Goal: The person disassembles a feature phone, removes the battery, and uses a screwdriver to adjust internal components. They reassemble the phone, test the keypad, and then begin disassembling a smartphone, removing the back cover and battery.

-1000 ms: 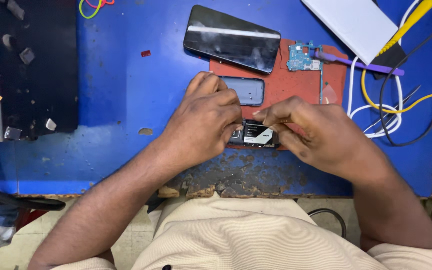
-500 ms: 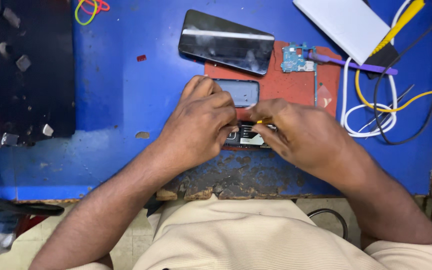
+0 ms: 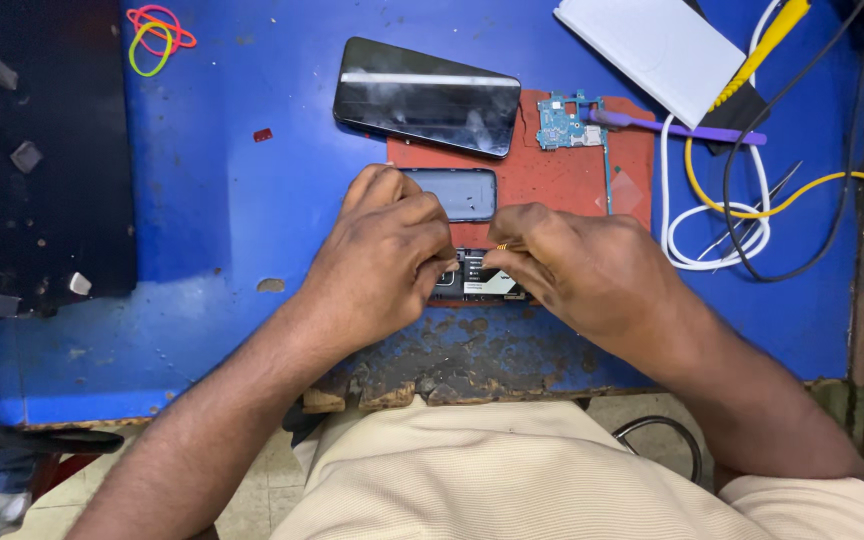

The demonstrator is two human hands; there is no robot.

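On the red mat (image 3: 562,180) | left hand (image 3: 382,255) and right hand (image 3: 577,265) each in a pinching grip on the opened phone (image 3: 477,280) at mat's near edge, hands hiding most of it | beyond: dark phone (image 3: 427,97), circuit board (image 3: 564,123), purple tool (image 3: 677,129) | right of mat: white cable (image 3: 697,215) | chipped blue desk (image 3: 222,200)

Both hands cover most of the opened phone (image 3: 477,280); what the right hand (image 3: 582,275) pinches is too small to tell. The white box (image 3: 652,45), far beyond the phone, is cut off by the top edge.
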